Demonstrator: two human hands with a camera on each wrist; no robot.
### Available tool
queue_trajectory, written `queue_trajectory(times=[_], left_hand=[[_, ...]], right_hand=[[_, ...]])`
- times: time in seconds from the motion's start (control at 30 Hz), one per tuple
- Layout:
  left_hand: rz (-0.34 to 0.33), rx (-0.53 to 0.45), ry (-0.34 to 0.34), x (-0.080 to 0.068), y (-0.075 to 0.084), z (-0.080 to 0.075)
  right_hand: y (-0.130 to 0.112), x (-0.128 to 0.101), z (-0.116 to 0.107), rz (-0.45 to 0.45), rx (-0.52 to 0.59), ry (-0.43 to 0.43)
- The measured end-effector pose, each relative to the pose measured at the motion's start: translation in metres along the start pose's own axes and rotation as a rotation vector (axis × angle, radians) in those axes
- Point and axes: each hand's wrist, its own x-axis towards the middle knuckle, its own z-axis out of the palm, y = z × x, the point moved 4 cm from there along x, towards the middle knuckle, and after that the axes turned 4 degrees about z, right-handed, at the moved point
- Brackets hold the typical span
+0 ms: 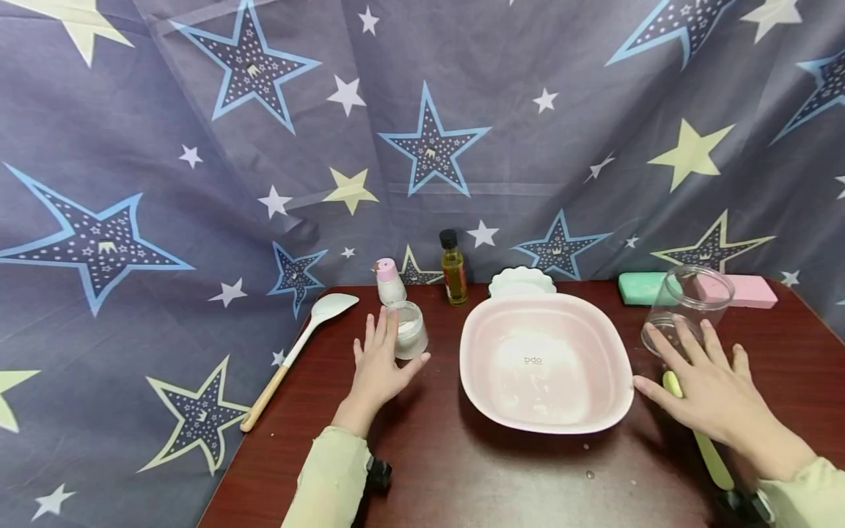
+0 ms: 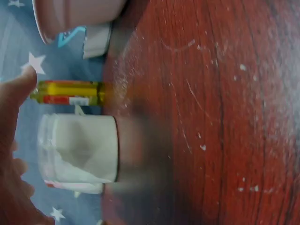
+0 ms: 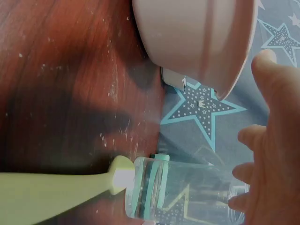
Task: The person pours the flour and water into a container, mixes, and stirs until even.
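My left hand (image 1: 379, 359) lies open on the dark red table (image 1: 462, 469), fingers straight, right beside a small glass jar of white powder (image 1: 411, 331); the thumb reaches under the jar's front. In the left wrist view the powder jar (image 2: 79, 147) stands just off the thumb (image 2: 16, 98). My right hand (image 1: 706, 381) is spread flat and open, its fingertips at the base of a clear empty glass jar (image 1: 686, 304). It rests over a yellow-green utensil handle (image 1: 711, 451). The clear jar (image 3: 187, 192) and the utensil (image 3: 56, 194) touch in the right wrist view.
A pink basin (image 1: 610, 367) sits between the hands. Behind it are a white scalloped dish (image 1: 524, 280), an oil bottle (image 1: 453, 268) and a pink-capped white bottle (image 1: 389, 281). A white spoon with a wooden handle (image 1: 300, 345) lies far left. Green (image 1: 642, 287) and pink (image 1: 749, 291) blocks lie back right.
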Motion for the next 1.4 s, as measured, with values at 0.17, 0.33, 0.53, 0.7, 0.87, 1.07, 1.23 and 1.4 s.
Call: queue_trajectory(times=[0.17, 0.33, 0.53, 0.7, 0.87, 1.07, 1.23, 1.4], left_hand=[[-0.058, -0.175, 0.081, 0.007, -0.015, 0.003], [-0.139, -0.328, 0.088, 0.015, -0.028, 0.009], [-0.220, -0.428, 0.072, 0.024, -0.039, 0.021], [-0.276, -0.494, 0.088, 0.026, -0.041, 0.026], [-0.300, -0.528, 0.109, 0.027, -0.042, 0.028], [-0.319, -0.591, 0.108, 0.030, -0.044, 0.032], [-0.287, -0.725, 0.157, 0.033, -0.045, 0.036], [-0.275, -0.792, 0.188, 0.035, -0.044, 0.037]], right_hand=[[-0.008, -0.001, 0.001, -0.042, 0.032, 0.014], [-0.016, -0.001, 0.004, -0.073, 0.076, 0.008], [-0.021, -0.003, 0.007, -0.117, 0.170, 0.015], [-0.024, -0.006, 0.010, -0.105, 0.273, -0.034], [-0.027, -0.008, 0.012, -0.076, 0.342, -0.055], [-0.033, -0.009, 0.015, -0.101, 0.412, 0.008], [-0.036, -0.009, 0.016, -0.075, 0.527, -0.030], [-0.038, -0.010, 0.017, -0.066, 0.682, -0.074]])
